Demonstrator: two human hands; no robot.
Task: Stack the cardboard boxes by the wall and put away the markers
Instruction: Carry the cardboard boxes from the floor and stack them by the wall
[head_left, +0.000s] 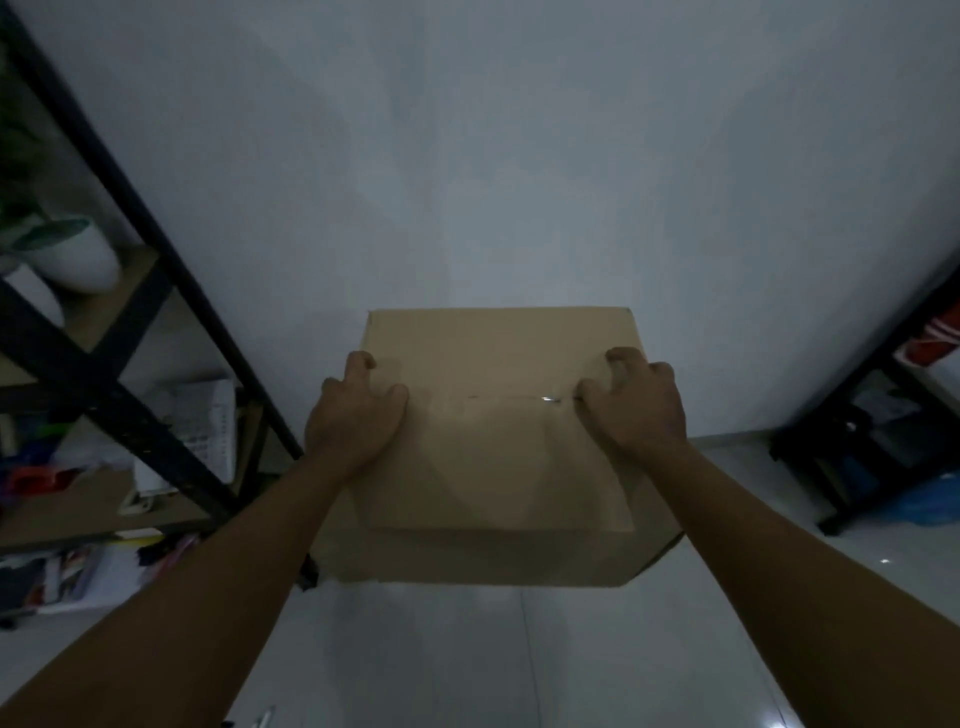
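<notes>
**Both hands on the box, right up at the wall**

Dim room, so details are a bit mushy. Nearest the camera it's just two bare forearms reaching forward over a pale tiled floor (467, 649). The left hand (353, 415) sits on the top left edge of the box (498, 467) with fingers curled over that edge — thumb lying on the top face. The right hand (636, 405) does the same on the right edge, fingers bent and gripping. So both are holding the box, one per side.

The box is plain brown cardboard, closed, with a tape seam running across the top between the hands. It looks like there's a second cardboard face showing below its front edge, but I can't tell if that's another box underneath. Its far edge is at the white wall (519, 182).

Off to the left — a black metal rack (130, 364) with clutter and a white pot (88, 260). Another dark rack (883, 415) far right.
</notes>
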